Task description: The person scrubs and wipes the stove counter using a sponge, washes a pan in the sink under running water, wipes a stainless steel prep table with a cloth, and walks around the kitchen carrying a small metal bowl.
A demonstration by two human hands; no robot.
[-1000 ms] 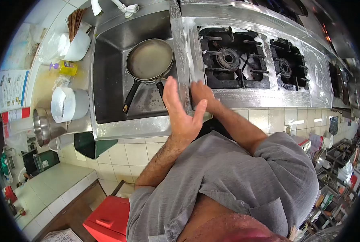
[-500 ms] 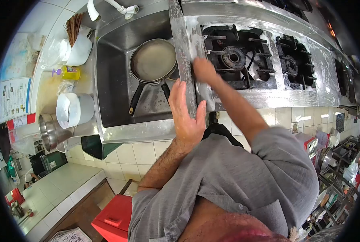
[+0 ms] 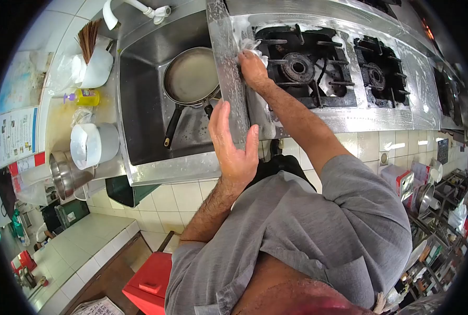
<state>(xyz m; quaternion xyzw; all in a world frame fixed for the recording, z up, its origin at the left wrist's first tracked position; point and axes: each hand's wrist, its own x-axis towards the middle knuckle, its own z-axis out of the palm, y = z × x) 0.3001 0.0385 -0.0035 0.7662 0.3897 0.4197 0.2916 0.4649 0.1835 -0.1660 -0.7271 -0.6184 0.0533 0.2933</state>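
My right hand (image 3: 253,69) is closed around a white, soapy wad (image 3: 251,45), pressed to the steel at the left edge of the gas stove (image 3: 297,119). Whether the wad is a pad or a cloth I cannot make out. Foam and wet streaks cover the metal around the black burner grate (image 3: 331,100). Nothing is in my left hand (image 3: 235,152), which is held up with fingers stretched and thumb apart near the sink's right front corner. Just beyond it, a frying pan (image 3: 191,76) with a black handle lies in the sink (image 3: 145,118); a second handle shows beside it.
A white tap (image 3: 158,13) hangs over the sink. Along the left ledge stand a tub with a twig brush (image 3: 89,44), a yellow soap bottle (image 3: 88,97), a white bucket (image 3: 102,144) and a steel pot (image 3: 66,173). A red bin (image 3: 149,283) stands by my left side.
My right hand has moved up and left along the stove's edge, and the white wad now shows in it. My left hand keeps its outstretched pose. The view has shifted slightly.
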